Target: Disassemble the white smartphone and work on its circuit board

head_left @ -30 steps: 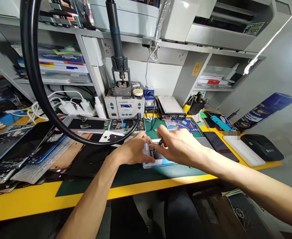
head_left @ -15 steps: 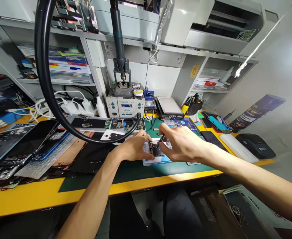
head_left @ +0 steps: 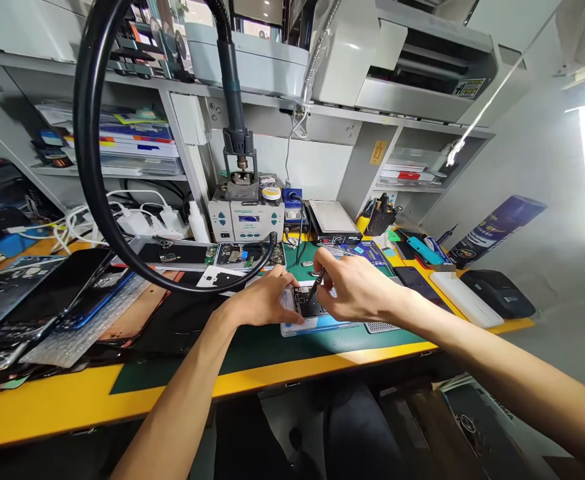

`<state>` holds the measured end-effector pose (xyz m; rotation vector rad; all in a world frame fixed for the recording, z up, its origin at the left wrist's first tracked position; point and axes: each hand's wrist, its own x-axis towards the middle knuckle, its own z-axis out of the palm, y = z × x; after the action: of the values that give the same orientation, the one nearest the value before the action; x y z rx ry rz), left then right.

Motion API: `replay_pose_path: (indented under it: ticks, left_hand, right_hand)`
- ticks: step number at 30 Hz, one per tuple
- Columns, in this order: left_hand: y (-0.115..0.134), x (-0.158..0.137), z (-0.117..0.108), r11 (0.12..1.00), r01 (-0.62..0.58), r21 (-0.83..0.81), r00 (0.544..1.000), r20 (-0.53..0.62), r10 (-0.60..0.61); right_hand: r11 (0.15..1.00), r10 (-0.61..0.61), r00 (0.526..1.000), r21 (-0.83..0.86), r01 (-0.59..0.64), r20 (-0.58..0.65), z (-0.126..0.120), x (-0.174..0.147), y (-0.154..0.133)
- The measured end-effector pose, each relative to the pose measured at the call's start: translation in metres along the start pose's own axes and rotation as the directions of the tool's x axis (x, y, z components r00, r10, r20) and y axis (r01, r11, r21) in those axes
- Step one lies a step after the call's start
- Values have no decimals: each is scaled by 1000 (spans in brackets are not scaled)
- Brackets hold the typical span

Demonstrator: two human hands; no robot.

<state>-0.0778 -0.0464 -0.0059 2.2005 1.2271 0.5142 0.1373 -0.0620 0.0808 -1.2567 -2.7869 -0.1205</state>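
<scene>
An opened phone [head_left: 310, 308] with dark inner parts showing lies on a white and light-blue pad [head_left: 295, 329]. My left hand [head_left: 267, 297] grips its left end, fingers at the far edge and thumb at the near one. In my right hand [head_left: 345, 283] is a slim dark screwdriver [head_left: 315, 288], pinched upright at a slant with its lower end over the phone. I cannot make out its tip. My right hand hides the phone's right part.
A thick black hose [head_left: 85, 127] loops down in front on the left. Opened phones and screens [head_left: 47, 300] pile up at left. A hot-air station [head_left: 246, 217] stands behind my hands. At right lie a white box [head_left: 465, 300] and a black case [head_left: 497, 293].
The view has tilted up and shifted slightly, so everything sits a little lower and left. The screwdriver leans more over the phone. Both hands keep their places at it.
</scene>
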Motion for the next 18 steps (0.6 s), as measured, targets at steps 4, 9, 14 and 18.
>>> replay_pose_path:
  ticks: [4, 9, 14, 18]
  left_hand:
    - [1, 0, 0, 1000, 3, 6, 1000, 1, -3]
    - [6, 1, -2, 1000, 14, 21, 1000, 12, -14]
    - [7, 0, -2, 999, 43, 15, 998, 45, -43]
    - [8, -1, -2, 999, 23, 28, 999, 35, -24]
  right_hand:
    - [999, 41, 998, -19, -42, -42, 1, 0, 0]
    - [1000, 15, 999, -2, -15, -36, 2, -1, 0]
    - [1000, -14, 999, 19, 14, -30, 2, -1, 1]
    - [998, 38, 997, 60, -34, -65, 7, -1, 2]
